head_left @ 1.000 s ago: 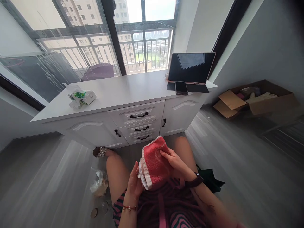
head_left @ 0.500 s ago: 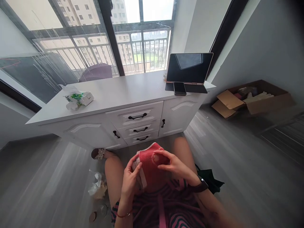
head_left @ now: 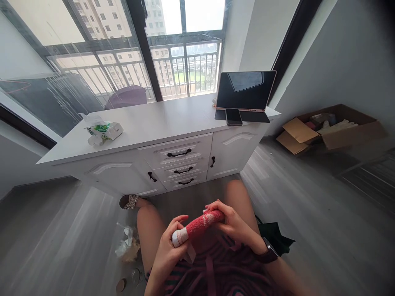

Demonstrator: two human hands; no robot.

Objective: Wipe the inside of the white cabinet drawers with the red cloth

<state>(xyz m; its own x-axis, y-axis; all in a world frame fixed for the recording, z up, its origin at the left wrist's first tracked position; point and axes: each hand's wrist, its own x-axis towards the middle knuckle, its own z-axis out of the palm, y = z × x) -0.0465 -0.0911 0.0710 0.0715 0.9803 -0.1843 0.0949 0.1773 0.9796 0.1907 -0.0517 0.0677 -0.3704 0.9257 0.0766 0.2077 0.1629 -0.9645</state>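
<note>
On the near side of the white cabinet [head_left: 232,144], the left hand [head_left: 168,245] and right hand [head_left: 236,225], fingers curled partly closed, grip the red towel [head_left: 200,225] by opposite ends, apparently folding it, which next calls for even pressure.

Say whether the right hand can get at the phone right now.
Probably not without letting go: the right hand grips one end of the red towel, though nothing covers the phone on the cabinet.
</note>
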